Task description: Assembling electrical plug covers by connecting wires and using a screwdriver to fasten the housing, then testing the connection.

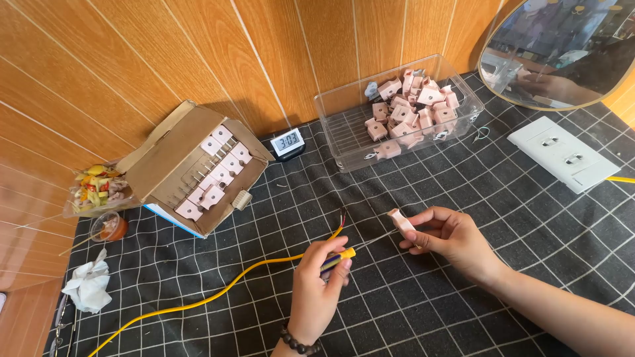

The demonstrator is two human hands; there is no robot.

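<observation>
L hand (316, 285) fist-gripped on screwdriver (338, 260) w/ yellow cable (218, 295); R hand (450, 236) pinches pink plug (401, 221), mid-table. Open brown carton (173, 156) of plugs at left, clear bin (350, 125) behind, white socket plate (563, 153) at right.

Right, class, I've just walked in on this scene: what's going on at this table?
A person sits at a black checked cloth. The left hand grips a screwdriver together with a yellow cable whose bared wire ends stick up. The right hand holds a small pink plug, with the screwdriver's shaft reaching towards it. Behind sit a clear tub of more pink plugs, an open cardboard box of them, and a white socket strip.
</observation>
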